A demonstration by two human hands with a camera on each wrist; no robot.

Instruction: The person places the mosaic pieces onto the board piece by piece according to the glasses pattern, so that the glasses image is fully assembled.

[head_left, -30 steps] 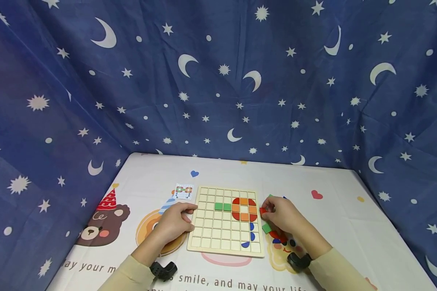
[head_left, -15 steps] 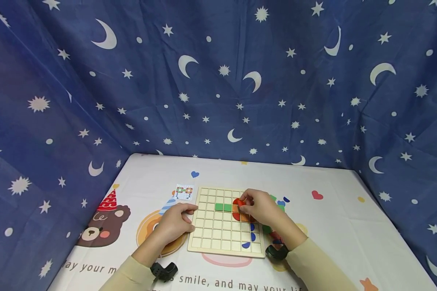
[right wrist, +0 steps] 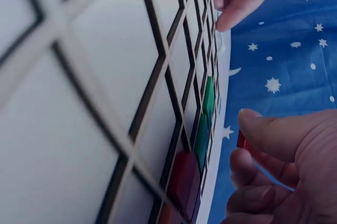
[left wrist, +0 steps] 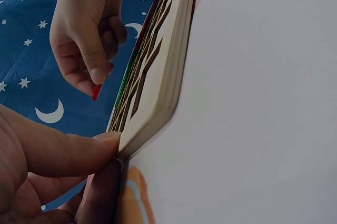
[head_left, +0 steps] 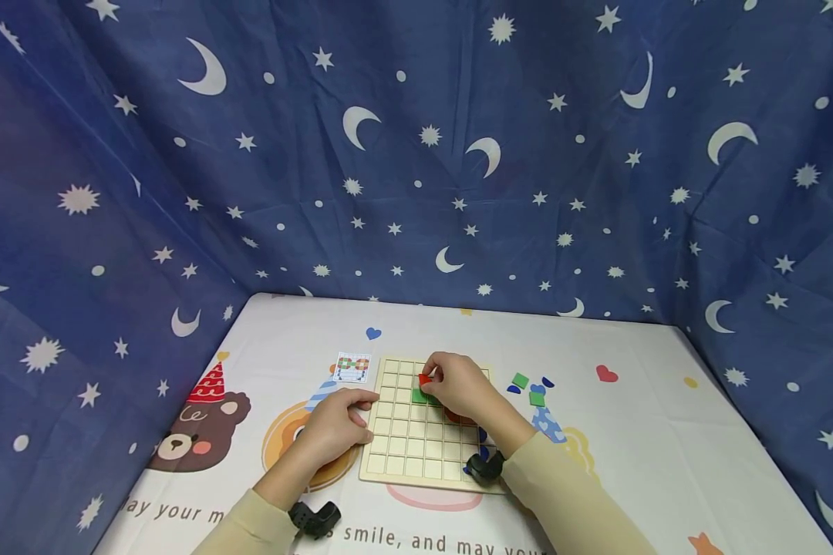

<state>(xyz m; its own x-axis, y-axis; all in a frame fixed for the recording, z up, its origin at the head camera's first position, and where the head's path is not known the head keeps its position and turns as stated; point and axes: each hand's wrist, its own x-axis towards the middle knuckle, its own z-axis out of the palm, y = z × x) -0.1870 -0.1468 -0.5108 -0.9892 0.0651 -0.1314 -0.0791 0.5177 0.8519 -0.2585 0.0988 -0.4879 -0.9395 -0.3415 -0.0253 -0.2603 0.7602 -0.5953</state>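
On the surface (head_left: 652, 447), touched the board (head_left: 404, 445) at its nine o'clock edge with the left grip (head_left: 336, 422), relaxed and unclenched. With the right grip (head_left: 456, 381), at three o'clock from the card (head_left: 352, 368), pinched a red tile (head_left: 424, 379) clear above the board's twelve o'clock half, near green tiles (head_left: 417, 396).

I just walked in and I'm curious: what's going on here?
A person's right hand pinches a red piece above a gridded board; their left hand touches its left edge. Green pieces already sit in the grid. A picture card lies beside it on the left, loose pieces on the right.
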